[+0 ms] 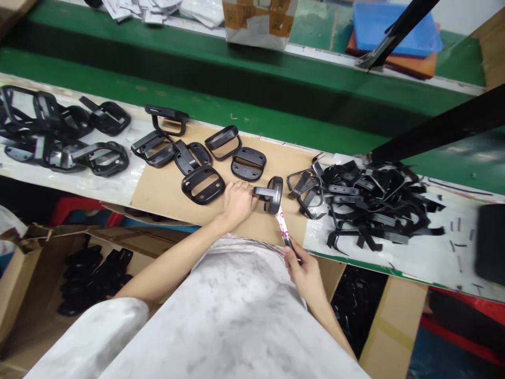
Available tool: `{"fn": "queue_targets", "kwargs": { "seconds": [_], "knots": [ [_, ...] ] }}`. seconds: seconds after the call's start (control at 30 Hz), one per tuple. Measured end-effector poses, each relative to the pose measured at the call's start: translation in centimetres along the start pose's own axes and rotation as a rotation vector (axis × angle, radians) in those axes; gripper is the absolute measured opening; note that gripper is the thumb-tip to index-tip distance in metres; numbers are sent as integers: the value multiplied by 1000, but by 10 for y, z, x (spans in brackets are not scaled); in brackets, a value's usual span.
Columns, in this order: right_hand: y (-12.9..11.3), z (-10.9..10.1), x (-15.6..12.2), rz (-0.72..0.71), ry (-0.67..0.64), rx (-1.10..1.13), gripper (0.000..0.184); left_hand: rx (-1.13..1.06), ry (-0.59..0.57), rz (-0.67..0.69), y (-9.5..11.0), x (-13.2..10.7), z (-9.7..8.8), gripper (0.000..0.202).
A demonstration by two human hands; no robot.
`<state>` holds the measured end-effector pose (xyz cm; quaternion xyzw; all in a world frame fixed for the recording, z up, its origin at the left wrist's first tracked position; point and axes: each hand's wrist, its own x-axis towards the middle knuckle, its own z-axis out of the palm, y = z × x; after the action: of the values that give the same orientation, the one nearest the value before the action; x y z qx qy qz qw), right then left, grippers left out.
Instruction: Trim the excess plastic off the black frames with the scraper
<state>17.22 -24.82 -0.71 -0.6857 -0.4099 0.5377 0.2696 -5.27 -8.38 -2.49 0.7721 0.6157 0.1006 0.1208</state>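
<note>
Centrally in frame, the left hand [239, 204] clasps a bracket [275, 195], the right hand [305, 269] a knife [283, 226]. I judge this trimming; next calls for steady bracing.

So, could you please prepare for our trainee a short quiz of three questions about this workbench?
1. Which hand holds the slim, straight pink-and-white tool?
2. True or false: the shallow, rectangular blue tray lies beyond the long green panel from the worker.
3. What does the left hand hold? A) a brown cardboard box; B) a black loop-handled part with a rounded plate; C) a sheet of white paper.

Key: 1. the right hand; 2. true; 3. B.
</note>
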Motion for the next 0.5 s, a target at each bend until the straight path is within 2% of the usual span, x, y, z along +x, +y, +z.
{"fn": "queue_targets", "kwargs": {
  "seconds": [0.17,0.33,0.43,0.5],
  "knots": [
    [1,6,-1,-71,193,162,58,-3,1,-1,1,-2,0,23],
    [-5,2,10,-67,-11,0,62,7,5,-26,1,0,-1,27],
    [-10,-1,16,-90,80,44,68,-27,-9,-26,-1,2,-5,29],
    [-14,-1,18,-120,124,72,69,-133,-26,-36,-3,1,-9,34]
  ]
}}
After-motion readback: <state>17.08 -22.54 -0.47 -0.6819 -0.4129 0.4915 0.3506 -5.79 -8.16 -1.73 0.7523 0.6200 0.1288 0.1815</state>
